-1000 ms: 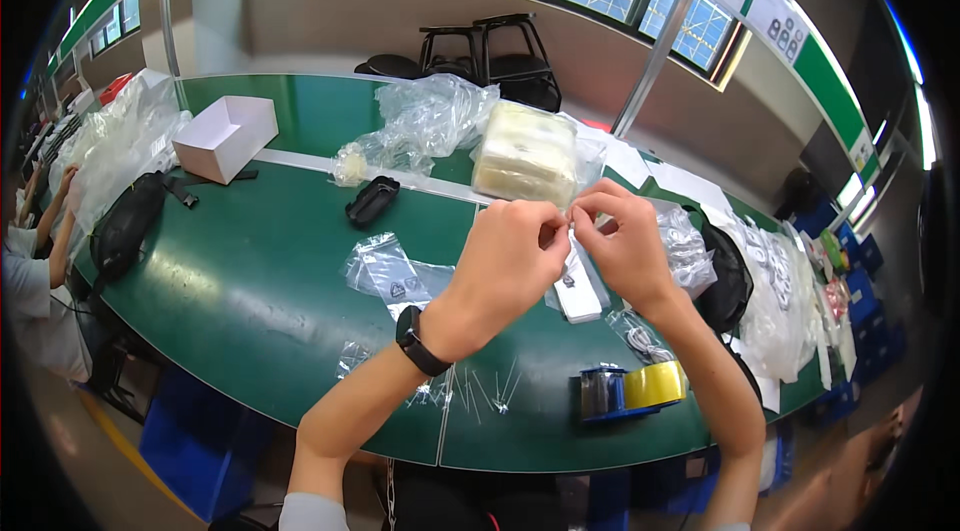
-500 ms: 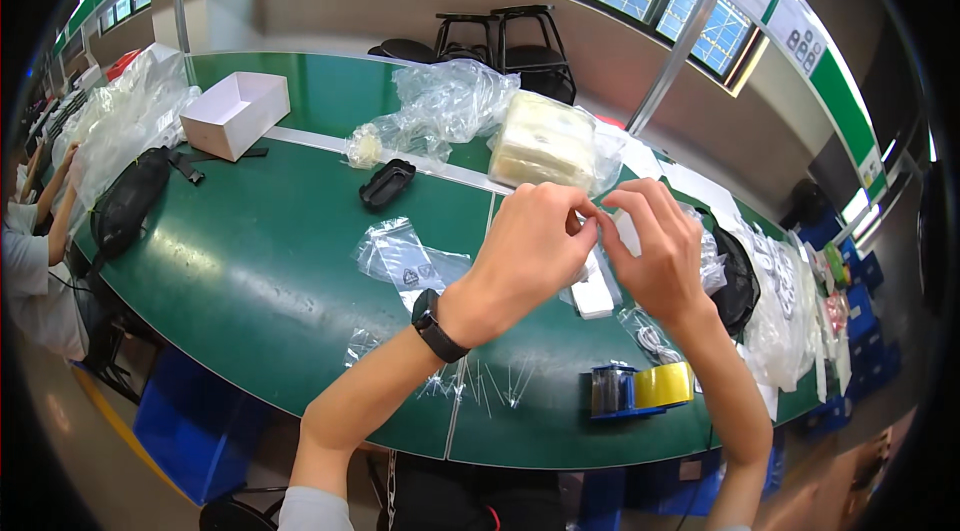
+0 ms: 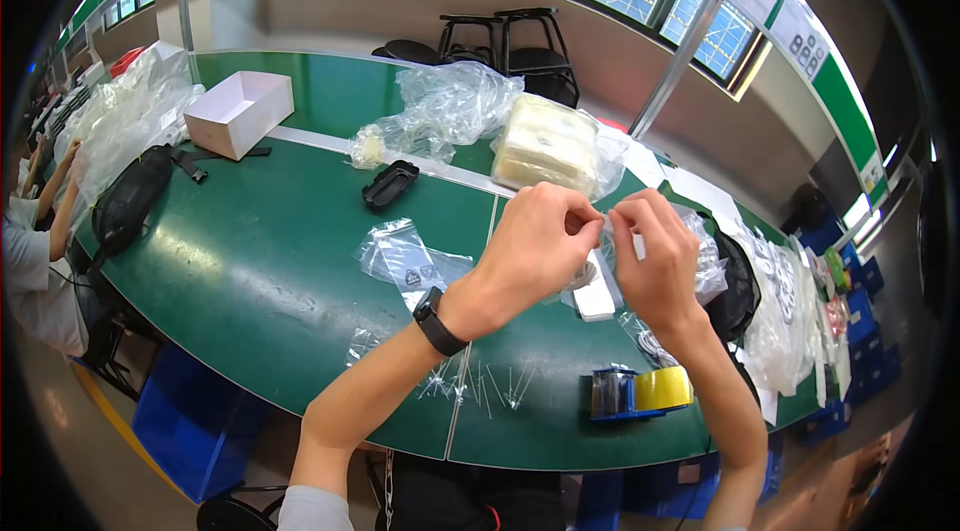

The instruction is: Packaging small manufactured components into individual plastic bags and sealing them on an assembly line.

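Note:
Both hands are raised over the right half of the green table, fingertips close together. My left hand (image 3: pixel 540 243), below a black wrist band (image 3: pixel 436 323), is closed in a pinch. My right hand (image 3: pixel 655 256) pinches too, thumb against fingers, just right of the left. What they grip is too small or hidden to make out. Partly covered behind them is a small white box (image 3: pixel 594 299). A bundled cable (image 3: pixel 652 343) in a clear bag lies under my right wrist. Near the front edge stands a blue tape dispenser with yellow tape (image 3: pixel 663 386). Thin white ties (image 3: pixel 512 386) are scattered left of it.
At the back are a stack of cream packets (image 3: pixel 545 143), crumpled clear plastic (image 3: pixel 455 101) and an open white box (image 3: pixel 240 116). A black case (image 3: pixel 390 185) and clear bags (image 3: pixel 405 259) lie mid-table. A black pouch (image 3: pixel 133 199) sits left, near another person's arms (image 3: pixel 62 201).
My right hand has drawn its fingers in, from spread to pinched, and shifted slightly. The left hand keeps its pinch at nearly the same place.

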Action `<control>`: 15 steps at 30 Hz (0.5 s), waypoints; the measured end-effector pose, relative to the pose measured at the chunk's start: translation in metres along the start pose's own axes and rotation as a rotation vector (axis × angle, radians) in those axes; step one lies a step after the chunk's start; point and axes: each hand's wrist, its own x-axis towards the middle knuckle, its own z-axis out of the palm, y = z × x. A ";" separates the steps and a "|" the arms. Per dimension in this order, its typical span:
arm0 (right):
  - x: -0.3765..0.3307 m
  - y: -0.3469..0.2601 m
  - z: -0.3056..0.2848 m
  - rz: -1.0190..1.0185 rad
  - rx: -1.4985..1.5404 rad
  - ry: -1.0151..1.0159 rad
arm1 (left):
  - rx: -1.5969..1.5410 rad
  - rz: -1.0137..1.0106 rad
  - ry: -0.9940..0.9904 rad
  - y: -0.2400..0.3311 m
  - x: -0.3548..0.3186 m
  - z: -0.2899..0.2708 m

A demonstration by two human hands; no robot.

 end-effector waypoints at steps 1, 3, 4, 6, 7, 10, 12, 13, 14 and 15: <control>0.000 0.003 0.002 -0.001 0.000 0.001 | -0.034 -0.026 -0.020 0.000 0.000 0.000; 0.000 0.011 0.004 0.146 0.207 0.039 | -0.027 -0.029 -0.021 -0.001 0.001 -0.001; 0.000 0.013 0.003 0.198 0.243 0.018 | -0.021 -0.032 -0.024 -0.001 0.002 -0.001; -0.002 0.017 0.004 0.422 0.497 0.038 | -0.053 -0.045 0.003 -0.003 0.003 -0.001; -0.002 0.019 0.004 0.647 0.750 0.059 | -0.084 -0.058 0.030 -0.003 0.004 -0.001; -0.002 0.033 -0.001 0.854 0.973 0.180 | -0.195 -0.047 0.083 0.002 0.007 -0.009; -0.011 0.045 0.002 0.965 1.087 0.328 | -0.186 -0.039 0.120 0.008 0.008 -0.017; -0.015 0.043 0.002 0.962 1.080 0.331 | -0.175 -0.032 0.160 0.010 0.009 -0.021; -0.020 0.038 0.002 0.917 0.975 0.304 | -0.205 -0.026 0.176 0.010 0.011 -0.026; -0.026 0.031 0.006 0.875 0.880 0.270 | -0.202 -0.030 0.181 0.010 0.011 -0.032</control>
